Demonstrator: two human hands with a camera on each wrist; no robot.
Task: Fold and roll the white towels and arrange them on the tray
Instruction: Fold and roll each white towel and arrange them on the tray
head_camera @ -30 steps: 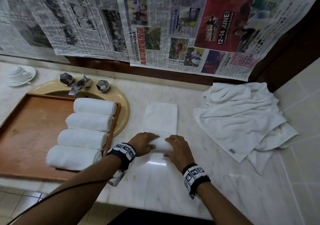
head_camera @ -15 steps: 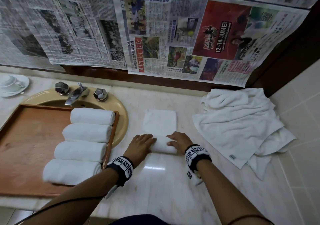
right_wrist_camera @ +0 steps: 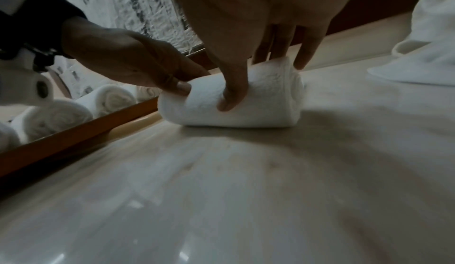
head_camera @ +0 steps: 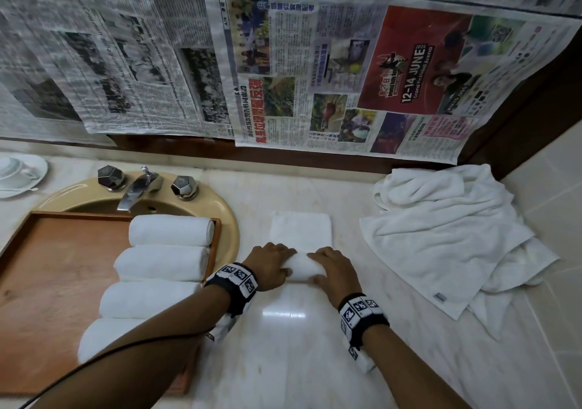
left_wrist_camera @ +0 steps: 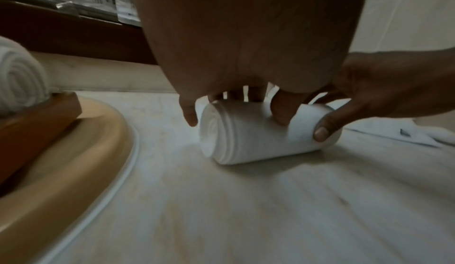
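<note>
A folded white towel [head_camera: 300, 230] lies on the marble counter, its near end rolled into a thick roll [head_camera: 304, 270] [left_wrist_camera: 258, 137] [right_wrist_camera: 246, 100]. My left hand [head_camera: 271, 265] [left_wrist_camera: 236, 100] grips the roll's left end, fingers over the top and thumb at the front. My right hand [head_camera: 333, 270] [right_wrist_camera: 261, 77] grips the right end the same way. The wooden tray [head_camera: 56, 264] sits to the left over the sink and holds several rolled white towels [head_camera: 170, 229] in a column along its right side.
A heap of loose white towels [head_camera: 447, 238] lies at the back right by the tiled wall. The beige sink [head_camera: 226, 216] with its tap [head_camera: 138, 188] is behind the tray. A cup and saucer [head_camera: 15, 172] stands far left. Newspaper covers the wall.
Both hands have rolled the towel away from me. The roll is thicker and the flat part beyond it is shorter.
</note>
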